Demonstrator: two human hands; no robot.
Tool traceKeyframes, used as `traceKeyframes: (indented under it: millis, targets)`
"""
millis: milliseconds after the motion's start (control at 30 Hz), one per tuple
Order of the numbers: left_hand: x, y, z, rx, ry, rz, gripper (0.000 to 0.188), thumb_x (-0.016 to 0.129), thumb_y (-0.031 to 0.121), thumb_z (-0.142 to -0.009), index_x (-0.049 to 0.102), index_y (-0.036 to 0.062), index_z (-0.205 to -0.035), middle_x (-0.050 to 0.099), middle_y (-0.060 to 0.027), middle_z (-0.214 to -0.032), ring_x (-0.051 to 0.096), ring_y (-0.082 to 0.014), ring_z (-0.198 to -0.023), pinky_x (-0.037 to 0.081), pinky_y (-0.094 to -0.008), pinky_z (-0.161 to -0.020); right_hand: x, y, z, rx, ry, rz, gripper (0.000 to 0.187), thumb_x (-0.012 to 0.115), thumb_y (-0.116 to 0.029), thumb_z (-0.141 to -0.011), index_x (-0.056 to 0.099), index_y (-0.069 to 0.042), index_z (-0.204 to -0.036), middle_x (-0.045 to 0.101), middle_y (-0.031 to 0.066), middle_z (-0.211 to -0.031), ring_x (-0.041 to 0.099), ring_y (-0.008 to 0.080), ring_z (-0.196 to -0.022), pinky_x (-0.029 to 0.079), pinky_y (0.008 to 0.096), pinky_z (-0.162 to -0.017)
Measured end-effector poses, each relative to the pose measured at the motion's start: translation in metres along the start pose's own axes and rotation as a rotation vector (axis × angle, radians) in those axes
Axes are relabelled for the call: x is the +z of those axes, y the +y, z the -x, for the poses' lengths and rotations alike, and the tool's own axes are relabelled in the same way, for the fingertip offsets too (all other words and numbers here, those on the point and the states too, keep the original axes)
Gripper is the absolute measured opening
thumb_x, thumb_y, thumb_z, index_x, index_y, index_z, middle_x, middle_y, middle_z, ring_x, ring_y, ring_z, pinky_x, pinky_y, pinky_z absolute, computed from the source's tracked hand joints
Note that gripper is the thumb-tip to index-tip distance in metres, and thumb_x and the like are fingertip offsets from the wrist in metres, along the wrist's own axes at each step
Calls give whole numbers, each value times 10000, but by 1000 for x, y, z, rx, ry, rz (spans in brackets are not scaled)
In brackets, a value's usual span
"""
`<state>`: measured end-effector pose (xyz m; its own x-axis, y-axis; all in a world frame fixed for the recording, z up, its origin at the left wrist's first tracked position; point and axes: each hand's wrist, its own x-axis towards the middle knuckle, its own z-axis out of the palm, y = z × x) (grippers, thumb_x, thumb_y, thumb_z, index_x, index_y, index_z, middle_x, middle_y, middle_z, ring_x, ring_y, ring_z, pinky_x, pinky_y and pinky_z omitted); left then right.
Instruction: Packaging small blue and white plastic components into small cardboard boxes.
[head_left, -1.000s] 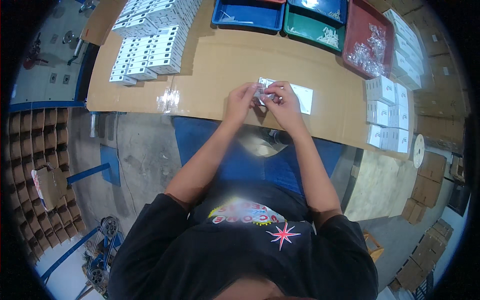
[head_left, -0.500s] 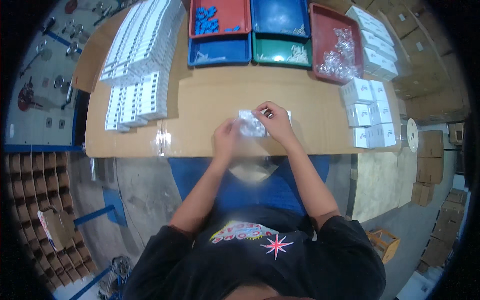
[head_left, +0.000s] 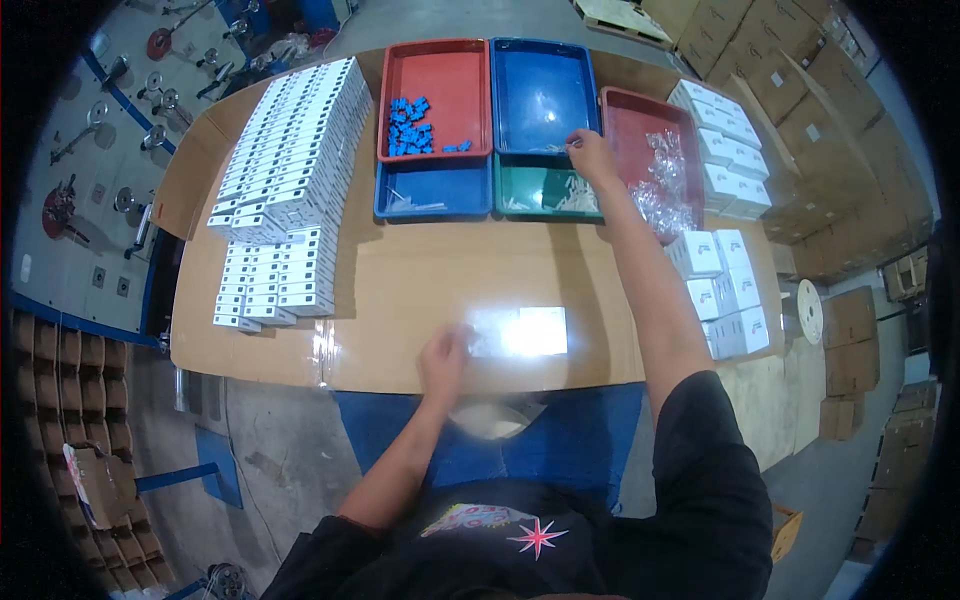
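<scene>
My left hand (head_left: 443,362) is at the left end of a clear plastic bag (head_left: 492,334), its fingers closed on the bag's edge; haze blurs the fingertips. The bag lies flat beside a bright white box or card (head_left: 543,330), partly over it as far as I can see. My right hand (head_left: 594,157) reaches far forward over the front right corner of the deep blue tray (head_left: 540,95), where small parts lie. Its fingertips are pinched together, and whatever is between them is too small to name.
A red tray (head_left: 435,75) holds blue pieces. In front stand a shallow blue tray (head_left: 430,190) and a green tray (head_left: 525,185) with white pieces. Clear packets fill part of another red tray (head_left: 620,120). Stacked white boxes (head_left: 290,170) stand left, more white boxes (head_left: 735,290) right.
My right hand has left the bag and moved forward to the blue tray. My left hand stays by the bag. The view has tilted, showing more of the far side.
</scene>
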<state>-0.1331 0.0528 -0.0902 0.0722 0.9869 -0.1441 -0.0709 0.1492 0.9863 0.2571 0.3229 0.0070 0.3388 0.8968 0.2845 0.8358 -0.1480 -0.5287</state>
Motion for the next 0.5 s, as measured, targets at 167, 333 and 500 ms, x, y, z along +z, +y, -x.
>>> traceKeyframes:
  millis: [167, 333, 500]
  targets:
    - [-4, 18, 9, -85, 15, 27, 221, 616, 223, -1046, 706, 23, -1018, 715, -16, -896, 567, -50, -688, 458, -219, -626, 17, -27, -10, 61, -91, 137, 215, 748, -273, -838, 781, -152, -1013, 754, 167, -1054, 714, 360, -1024, 558, 454, -881]
    - [-4, 13, 8, -70, 15, 55, 204, 638, 183, -1026, 723, -2, -1016, 724, -20, -897, 657, -90, -819, 522, -248, -748, 23, -44, -17, 174, -113, 219, 232, 785, -295, -811, 794, -160, -1000, 760, 160, -1060, 719, 340, -1046, 558, 443, -896]
    - [0, 12, 5, -79, -14, 53, 175, 642, 141, -1016, 727, -12, -1029, 737, -42, -930, 683, -116, -885, 537, -269, -815, 32, -30, -30, 281, -115, 146, 175, 771, -279, -819, 798, -191, -968, 766, 106, -1097, 710, 330, -1078, 544, 443, -920]
